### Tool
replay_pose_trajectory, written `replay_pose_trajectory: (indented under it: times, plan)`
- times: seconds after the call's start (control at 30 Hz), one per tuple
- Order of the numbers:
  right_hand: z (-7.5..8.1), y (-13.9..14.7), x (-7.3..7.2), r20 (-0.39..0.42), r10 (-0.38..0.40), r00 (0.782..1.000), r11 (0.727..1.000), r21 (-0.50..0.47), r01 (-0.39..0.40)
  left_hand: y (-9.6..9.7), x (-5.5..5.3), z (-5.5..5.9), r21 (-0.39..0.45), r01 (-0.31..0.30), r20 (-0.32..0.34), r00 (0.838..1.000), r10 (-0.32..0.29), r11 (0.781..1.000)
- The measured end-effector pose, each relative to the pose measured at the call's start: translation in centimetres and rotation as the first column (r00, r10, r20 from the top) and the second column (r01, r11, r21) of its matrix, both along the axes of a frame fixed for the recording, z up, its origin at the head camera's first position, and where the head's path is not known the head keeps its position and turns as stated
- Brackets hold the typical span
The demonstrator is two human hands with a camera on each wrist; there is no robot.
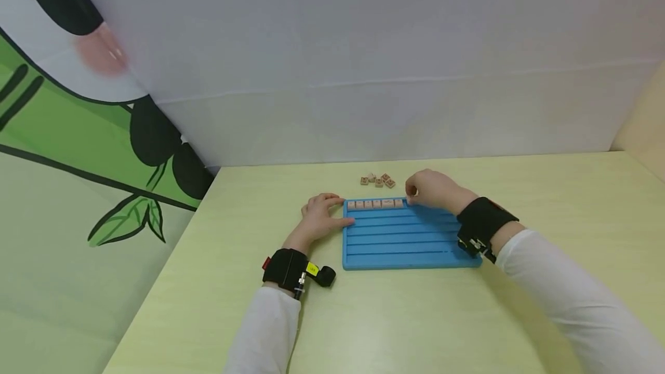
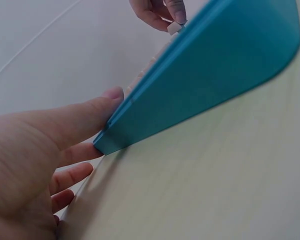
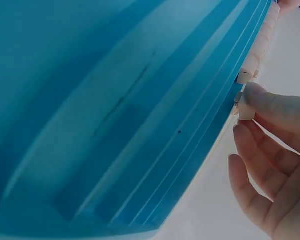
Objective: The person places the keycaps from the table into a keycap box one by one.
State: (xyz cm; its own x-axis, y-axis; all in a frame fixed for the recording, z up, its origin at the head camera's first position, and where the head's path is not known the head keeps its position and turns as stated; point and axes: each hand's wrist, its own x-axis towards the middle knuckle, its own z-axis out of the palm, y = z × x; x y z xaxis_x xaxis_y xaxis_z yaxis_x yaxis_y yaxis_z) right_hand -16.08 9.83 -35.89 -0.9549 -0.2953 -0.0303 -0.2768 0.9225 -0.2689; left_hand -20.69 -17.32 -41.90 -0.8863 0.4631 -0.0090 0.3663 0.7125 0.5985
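Observation:
A blue ridged rack [image 1: 400, 241] lies flat on the table. Along its far groove stands a row of small wooden tiles [image 1: 375, 204], starting at the left end. My right hand [image 1: 433, 189] is at the far edge, pinching one pale tile [image 3: 246, 107] between thumb and forefinger. That tile is right at the groove, a small gap from the last tile [image 3: 246, 75] in the row. My left hand [image 1: 319, 218] rests at the rack's far left corner with fingers extended. Its thumb [image 2: 107, 102] touches the rim, and the forefinger reaches the corner.
Several loose wooden tiles [image 1: 379, 181] lie on the table beyond the rack, left of my right hand. A white cloth [image 1: 389, 74] hangs behind the table's far edge, with a green cartoon print [image 1: 93, 114] at the left. Each wrist wears a black strap [image 1: 286, 269] with a camera.

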Motion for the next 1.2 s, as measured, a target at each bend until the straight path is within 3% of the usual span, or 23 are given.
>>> replay_pose_trajectory:
  times: [0.43, 1.2]
  plan:
    - [-0.6, -0.2, 0.1, -0.001, -0.022, 1.0, 1.0, 0.019, 0.022, -0.1, -0.1, -0.3, -0.001, -0.005, -0.005, 1.0, 0.005, 1.0]
    - [-1.4, -0.5, 0.5, -0.036, -0.005, 0.999, 1.0, -0.028, 0.004, -0.5, 0.1, -0.4, 0.001, 0.019, -0.008, 1.0, -0.019, 1.0]
